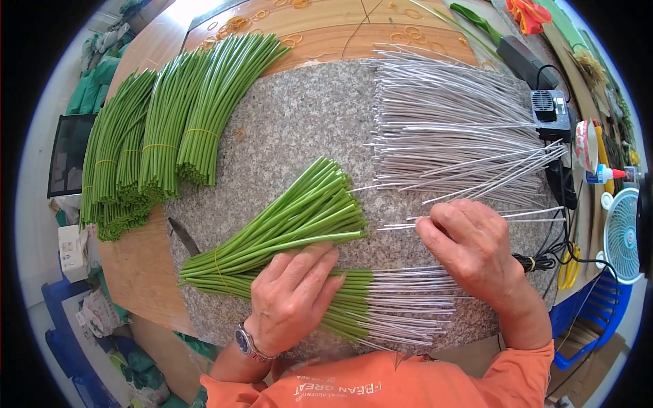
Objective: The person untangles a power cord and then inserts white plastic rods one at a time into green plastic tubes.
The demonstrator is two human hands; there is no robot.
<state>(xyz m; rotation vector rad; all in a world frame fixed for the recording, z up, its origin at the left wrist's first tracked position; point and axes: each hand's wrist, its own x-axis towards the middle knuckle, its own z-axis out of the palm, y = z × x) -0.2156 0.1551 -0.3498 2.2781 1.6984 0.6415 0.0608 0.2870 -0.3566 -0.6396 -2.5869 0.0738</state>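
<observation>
My left hand [292, 296] rests palm down on a fan of green tube stems [292, 217] bound with a rubber band, pinning one green stem under the fingertips. My right hand [473, 245] pinches a thin silver wire [394, 226] that points toward the end of that stem. Below both hands lies a row of green stems with silver wires sticking out [388, 306]. A large loose pile of silver wires [449, 129] spreads just beyond my right hand on the grey stone slab [299, 129].
Several rubber-banded bundles of green stems [163, 136] lie at the far left on the wooden table [136, 265]. Loose rubber bands [238, 24] dot the back. A black device [551, 112], cables, a glue bottle [602, 175], yellow scissors [568, 268] and a small fan [622, 234] crowd the right edge.
</observation>
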